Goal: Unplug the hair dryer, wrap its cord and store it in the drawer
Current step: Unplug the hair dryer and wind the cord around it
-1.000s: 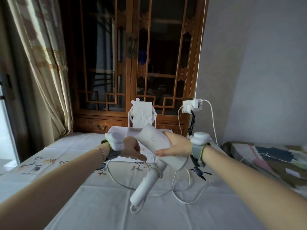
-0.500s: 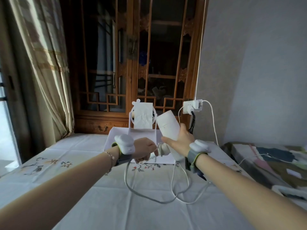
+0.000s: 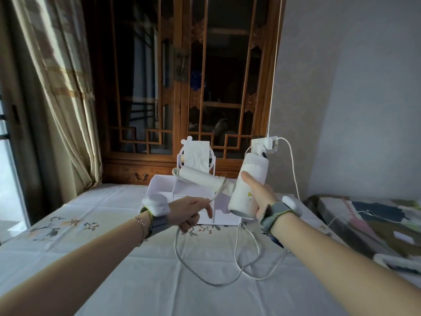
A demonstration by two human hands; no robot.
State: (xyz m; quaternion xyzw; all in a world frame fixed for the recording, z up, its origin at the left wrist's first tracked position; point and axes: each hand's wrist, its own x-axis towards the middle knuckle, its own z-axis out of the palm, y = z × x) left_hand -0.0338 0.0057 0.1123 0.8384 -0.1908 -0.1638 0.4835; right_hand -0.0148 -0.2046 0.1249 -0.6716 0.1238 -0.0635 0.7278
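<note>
Hair dryer barrel upright, handle leftward

hair dryer: smooth matt white plastic. cord: pale, rubbery. tablecloth: white embroidered cloth. cabinet: glossy carved wood, glass panes. curtain: sheeny fabric.

I hold the white dryer up, handle pointing left, cord looped round it and trailing onto the table.
</note>
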